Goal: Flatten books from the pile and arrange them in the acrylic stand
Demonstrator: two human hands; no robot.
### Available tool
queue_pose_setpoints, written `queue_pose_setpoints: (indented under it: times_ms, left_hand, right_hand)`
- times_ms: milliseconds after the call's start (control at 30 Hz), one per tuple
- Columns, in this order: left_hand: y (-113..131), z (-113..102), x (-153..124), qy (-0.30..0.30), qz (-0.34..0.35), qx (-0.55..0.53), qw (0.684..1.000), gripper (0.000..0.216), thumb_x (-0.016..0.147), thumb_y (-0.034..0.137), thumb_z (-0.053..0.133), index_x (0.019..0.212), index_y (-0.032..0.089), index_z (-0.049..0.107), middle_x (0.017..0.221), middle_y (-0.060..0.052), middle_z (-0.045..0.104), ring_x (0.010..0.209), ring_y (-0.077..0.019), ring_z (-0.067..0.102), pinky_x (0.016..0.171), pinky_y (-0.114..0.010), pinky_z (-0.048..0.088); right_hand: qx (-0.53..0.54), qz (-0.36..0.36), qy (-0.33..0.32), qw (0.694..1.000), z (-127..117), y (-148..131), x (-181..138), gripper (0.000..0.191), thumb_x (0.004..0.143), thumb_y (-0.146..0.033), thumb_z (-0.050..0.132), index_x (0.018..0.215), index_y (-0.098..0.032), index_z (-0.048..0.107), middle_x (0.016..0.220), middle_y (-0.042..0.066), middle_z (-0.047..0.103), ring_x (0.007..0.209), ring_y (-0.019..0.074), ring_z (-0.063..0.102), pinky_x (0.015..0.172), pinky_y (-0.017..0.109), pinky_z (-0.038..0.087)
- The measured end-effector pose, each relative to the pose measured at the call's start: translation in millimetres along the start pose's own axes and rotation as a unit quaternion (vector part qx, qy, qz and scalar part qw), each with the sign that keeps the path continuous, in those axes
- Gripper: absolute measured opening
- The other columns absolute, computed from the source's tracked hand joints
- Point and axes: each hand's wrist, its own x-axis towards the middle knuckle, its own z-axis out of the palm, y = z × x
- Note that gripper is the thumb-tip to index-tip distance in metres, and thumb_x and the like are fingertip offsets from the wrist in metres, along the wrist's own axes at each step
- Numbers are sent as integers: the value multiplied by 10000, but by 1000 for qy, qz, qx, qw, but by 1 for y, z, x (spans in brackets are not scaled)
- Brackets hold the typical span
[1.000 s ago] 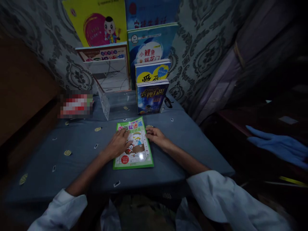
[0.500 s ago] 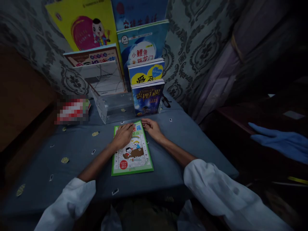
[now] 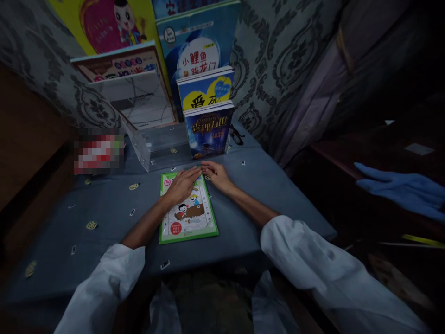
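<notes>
A thin children's book [image 3: 189,222] with a green border and cartoon figures on its cover lies closed on the table. My left hand [image 3: 182,186] rests flat across the upper part of the cover, fingers stretched toward the top right corner. At that corner, my right hand [image 3: 218,177] has its fingers bent and pressed together on the book's edge. The fingertips of both hands nearly meet there. Part of the title is hidden under my left hand.
Behind the book stands a clear plastic book rack [image 3: 141,148] holding several books, with a dark blue book [image 3: 208,132] in front. Glasses [image 3: 237,136] lie beside it. A blurred red-and-white item [image 3: 99,154] is at left, a blue glove [image 3: 399,188] at right.
The view has shifted, so the rack sits higher in the picture. My left hand has slid across the cover toward the top right corner, closer to my right fingertips.
</notes>
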Motion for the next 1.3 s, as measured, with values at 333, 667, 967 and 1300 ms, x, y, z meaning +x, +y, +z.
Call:
queue_pose_setpoints:
  times_ms: [333, 667, 967, 1300]
  left_hand:
    - [36, -8, -31, -53, 58, -7, 997, 570, 911, 85, 417, 1463, 201, 505, 1513, -87, 522, 1452, -211, 419, 1198, -476, 309]
    - [95, -19, -90, -99, 127, -64, 985, 561, 961, 105, 387, 1498, 255, 444, 1514, -37, 524, 1469, -200, 396, 1236, -503, 252]
    - [82, -19, -90, -68, 82, -51, 993, 434, 1054, 246, 345, 1471, 229, 464, 1526, -69, 510, 1448, -164, 426, 1234, -413, 288]
    - [-31, -17, -60, 56, -193, 39, 979, 438, 1011, 233, 372, 1399, 130, 548, 1481, -151, 544, 1417, -254, 472, 1169, -476, 381]
  right_hand:
    - [-82, -22, -27, 996, 2, -5, -2, 423, 730, -58, 597, 1121, -180, 702, 1063, 63, 772, 965, 217, 737, 939, 418, 585]
    - [-100, -29, -21, 994, 3, -5, -1, 357, 724, -64, 622, 1039, -193, 731, 1013, 36, 776, 915, 200, 734, 912, 390, 596]
    - [-126, -38, -25, 991, 3, -3, 0, 333, 713, -96, 663, 1022, -199, 734, 991, 42, 772, 877, 200, 738, 874, 384, 613]
    - [-174, -56, -40, 982, -1, -12, -4, 339, 748, -118, 629, 1057, -211, 735, 1045, 53, 752, 896, 206, 725, 888, 392, 603]
